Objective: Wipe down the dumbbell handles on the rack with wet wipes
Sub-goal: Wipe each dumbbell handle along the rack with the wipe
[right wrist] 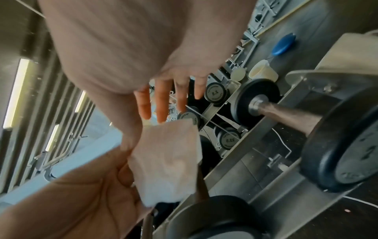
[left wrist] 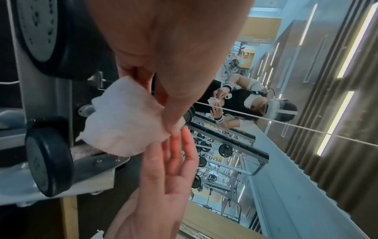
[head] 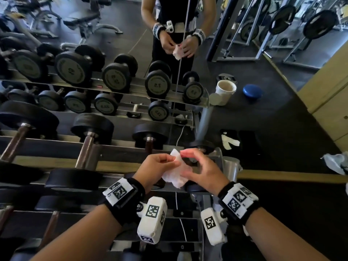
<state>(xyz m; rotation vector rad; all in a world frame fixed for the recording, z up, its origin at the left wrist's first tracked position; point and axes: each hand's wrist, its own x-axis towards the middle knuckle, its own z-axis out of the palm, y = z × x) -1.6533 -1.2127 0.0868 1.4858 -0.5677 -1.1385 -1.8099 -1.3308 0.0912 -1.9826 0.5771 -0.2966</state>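
Both hands hover over the right end of the dumbbell rack (head: 219,154). A crumpled white wet wipe (head: 174,175) (left wrist: 122,122) (right wrist: 167,155) hangs between them. My left hand (head: 169,162) (left wrist: 169,122) pinches its upper edge between thumb and fingers. On the other side, my right hand (head: 195,164) (right wrist: 163,105) has its fingers straight and spread, the thumb lying against the wipe. Black dumbbells with bare metal handles (head: 85,149) (head: 148,143) lie on the rails to the left. One small dumbbell (right wrist: 286,113) (left wrist: 49,155) sits just beyond the hands.
A mirror behind the rack reflects the dumbbells and the person. On the dark floor to the right stand a white bucket (head: 225,89), a blue disc (head: 252,92) and a black bag (head: 239,140). A wooden panel (head: 329,91) bounds the right side.
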